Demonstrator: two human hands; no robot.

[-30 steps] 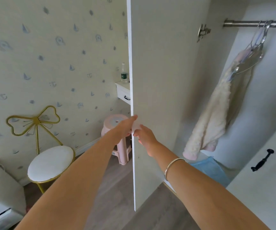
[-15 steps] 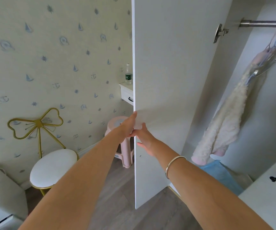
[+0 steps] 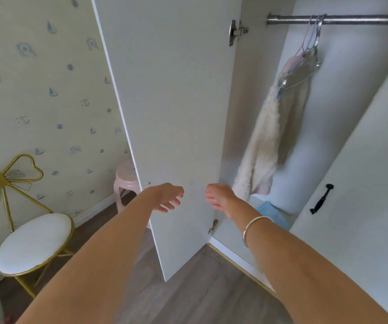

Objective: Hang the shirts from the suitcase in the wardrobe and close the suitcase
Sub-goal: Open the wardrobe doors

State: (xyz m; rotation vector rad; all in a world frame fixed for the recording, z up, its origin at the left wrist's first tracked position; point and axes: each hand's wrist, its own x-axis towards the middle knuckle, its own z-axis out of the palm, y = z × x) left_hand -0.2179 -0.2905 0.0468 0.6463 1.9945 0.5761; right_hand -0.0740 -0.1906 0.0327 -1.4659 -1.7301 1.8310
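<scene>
The wardrobe stands open in front of me, its left door (image 3: 172,101) swung wide. A metal rail (image 3: 352,19) runs across the top inside. From the rail hang several hangers (image 3: 309,57) and a fluffy cream garment (image 3: 265,141). My left hand (image 3: 167,197) and my right hand (image 3: 221,197) hover in front of the left door, apart from each other, fingers loose and holding nothing. A silver bangle sits on my right wrist. No suitcase is in view.
The right wardrobe door (image 3: 361,183) with a black handle (image 3: 321,198) stands partly open. A blue item (image 3: 274,213) lies on the wardrobe floor. A gold bow-backed chair (image 3: 34,242) and a pink stool (image 3: 126,181) stand left by the wallpapered wall.
Both hands were together at the left door's edge; they have let go and moved apart. The door has swung further open and the view has turned right.
</scene>
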